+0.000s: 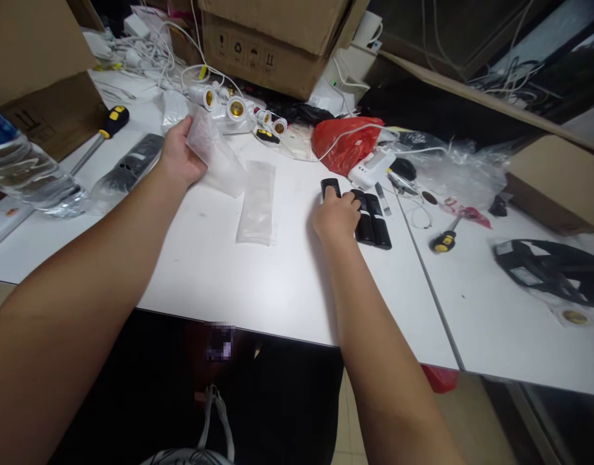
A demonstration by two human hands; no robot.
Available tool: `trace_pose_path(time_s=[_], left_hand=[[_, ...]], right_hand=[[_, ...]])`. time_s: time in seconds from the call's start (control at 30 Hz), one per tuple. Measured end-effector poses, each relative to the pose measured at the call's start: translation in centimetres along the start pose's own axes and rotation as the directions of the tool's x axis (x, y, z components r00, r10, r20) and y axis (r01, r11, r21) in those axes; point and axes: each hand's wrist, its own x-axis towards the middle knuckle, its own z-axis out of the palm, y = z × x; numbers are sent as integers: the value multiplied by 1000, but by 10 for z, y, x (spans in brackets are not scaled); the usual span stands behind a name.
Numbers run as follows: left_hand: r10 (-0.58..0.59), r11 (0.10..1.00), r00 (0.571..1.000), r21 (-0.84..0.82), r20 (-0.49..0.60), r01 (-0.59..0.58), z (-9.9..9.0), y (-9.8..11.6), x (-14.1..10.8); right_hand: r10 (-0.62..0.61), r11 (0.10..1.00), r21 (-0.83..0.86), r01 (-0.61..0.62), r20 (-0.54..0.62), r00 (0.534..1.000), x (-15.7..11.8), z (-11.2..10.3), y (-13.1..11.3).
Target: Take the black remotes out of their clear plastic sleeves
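Note:
My left hand (180, 152) is closed on the edge of a translucent plastic bag (216, 158), holding it above the white table. Flat on the table beside it lies another translucent plastic bag (256, 203). My right hand (338, 213) has its fingers curled round a black oblong device (330, 186), whose lower part is hidden by the hand. Two more black oblong devices (373, 219), each with a pale band, lie side by side just right of that hand. What kind of device they are I cannot tell.
A water bottle (28, 168), a screwdriver (110, 129) and packed black items (129, 168) lie left. Lamp holders (236, 108), cables and a cardboard box (267, 55) fill the back. A red bag (345, 142), power strip (371, 168), second screwdriver (445, 241) and black reel (553, 271) are right.

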Motion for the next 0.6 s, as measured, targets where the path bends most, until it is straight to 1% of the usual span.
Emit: trace_pose_path(time_s=[0.17, 0.3, 0.4, 0.6], left_hand=[[-37, 999, 999, -9, -23, 36, 3, 0, -4], [-52, 999, 999, 4, -8, 52, 1, 0, -3], [-64, 997, 998, 34, -6, 64, -4, -2, 3], [-16, 997, 999, 79, 47, 12, -17, -10, 17]], right_hand=[[32, 999, -21, -31, 44, 998, 1, -6, 3], [50, 999, -18, -49, 47, 998, 3, -6, 6], [58, 998, -9, -58, 27, 998, 5, -4, 9], [64, 998, 28, -64, -4, 998, 11, 2, 18]])
